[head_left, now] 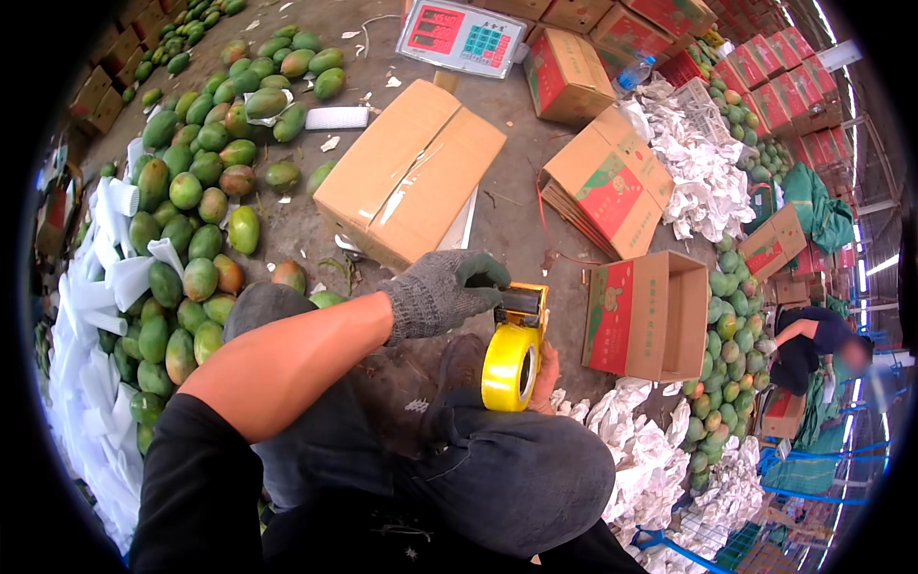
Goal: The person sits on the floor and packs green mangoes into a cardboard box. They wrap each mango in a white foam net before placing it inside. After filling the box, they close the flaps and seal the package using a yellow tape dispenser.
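My left hand (445, 295), in a grey knit glove, reaches across to the front end of a yellow-framed tape dispenser (542, 311). Its fingers curl against the dark roller end; whether they pinch the tape's loose end is hidden. My bare right hand (547, 378) grips the dispenser from behind, mostly hidden by the large yellow tape roll (505, 368). Just beyond my left hand stands a brown carton (411, 172) with its top flaps closed and shiny bits of clear tape along the seam. A pale platform edge (466, 225) shows beneath the carton.
Loose mangoes (206, 172) and white foam sleeves (91, 354) lie at the left. A scale display (461, 36) stands behind the carton. On the right are an open carton (626, 316), flattened cartons (612, 182), crumpled paper (636, 440), more mangoes and a crouching person (813, 344).
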A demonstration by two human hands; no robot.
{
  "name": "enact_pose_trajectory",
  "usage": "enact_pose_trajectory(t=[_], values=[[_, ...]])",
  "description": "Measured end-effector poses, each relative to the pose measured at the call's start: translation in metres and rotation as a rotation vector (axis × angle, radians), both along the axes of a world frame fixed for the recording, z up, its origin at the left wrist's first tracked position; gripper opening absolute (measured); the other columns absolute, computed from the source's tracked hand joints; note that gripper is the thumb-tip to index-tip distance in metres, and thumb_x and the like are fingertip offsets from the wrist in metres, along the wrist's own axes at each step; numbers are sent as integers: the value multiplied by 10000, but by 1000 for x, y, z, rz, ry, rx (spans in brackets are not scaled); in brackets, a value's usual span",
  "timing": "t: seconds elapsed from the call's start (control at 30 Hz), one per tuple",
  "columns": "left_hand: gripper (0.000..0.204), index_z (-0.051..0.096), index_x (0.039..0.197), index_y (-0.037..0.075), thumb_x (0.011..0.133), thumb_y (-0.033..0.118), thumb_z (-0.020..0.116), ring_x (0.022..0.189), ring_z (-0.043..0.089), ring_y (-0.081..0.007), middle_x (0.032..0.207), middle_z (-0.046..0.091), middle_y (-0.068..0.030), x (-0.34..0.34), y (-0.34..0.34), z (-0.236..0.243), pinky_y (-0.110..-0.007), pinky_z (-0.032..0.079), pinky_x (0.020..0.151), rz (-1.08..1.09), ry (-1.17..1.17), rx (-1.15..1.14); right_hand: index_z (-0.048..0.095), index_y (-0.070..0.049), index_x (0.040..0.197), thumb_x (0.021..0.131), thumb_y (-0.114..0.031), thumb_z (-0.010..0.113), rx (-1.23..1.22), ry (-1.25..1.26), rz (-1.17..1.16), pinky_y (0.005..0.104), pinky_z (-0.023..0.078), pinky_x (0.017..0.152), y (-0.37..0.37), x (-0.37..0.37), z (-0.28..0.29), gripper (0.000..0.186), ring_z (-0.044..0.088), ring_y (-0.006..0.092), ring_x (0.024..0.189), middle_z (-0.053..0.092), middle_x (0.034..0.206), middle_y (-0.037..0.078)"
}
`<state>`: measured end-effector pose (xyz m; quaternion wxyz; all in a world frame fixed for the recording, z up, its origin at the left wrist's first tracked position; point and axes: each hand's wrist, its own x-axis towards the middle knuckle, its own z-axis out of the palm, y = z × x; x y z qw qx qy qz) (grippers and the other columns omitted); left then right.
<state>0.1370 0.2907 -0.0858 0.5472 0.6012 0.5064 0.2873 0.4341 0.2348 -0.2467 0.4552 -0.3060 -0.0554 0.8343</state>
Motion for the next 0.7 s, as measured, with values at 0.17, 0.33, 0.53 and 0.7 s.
enact_pose_trajectory(t=[0.17,0.33,0.53,0.7], values=[[181,747,1064,52,948,191,741,997,722,-253,1052,735,-127,4,4,-2,-376,565,916,34,157,173,616,-21,1390,1004,-487,584,-29,7,38,441,612,939,1,-4,4,606,744,311,1069,741,1247,163],[196,745,1032,48,909,200,765,961,721,-253,1008,728,-126,7,14,-1,-372,565,898,23,177,192,615,-23,1394,1003,-468,597,-4,45,95,439,614,938,4,-1,1,593,745,314,1074,741,1247,167],[222,745,1060,47,958,244,740,912,693,-157,980,741,-64,-1,23,-7,-347,571,863,202,-15,10,631,14,1347,1011,-423,540,-45,14,125,436,619,929,2,-6,0,558,751,317,1048,756,1192,192],[293,698,1139,6,989,257,700,905,667,-126,992,724,-42,-32,54,-15,-307,561,851,506,-180,-72,611,-11,1402,1002,-488,590,-69,85,243,448,613,955,0,-5,1,622,746,322,1088,739,1255,181]])
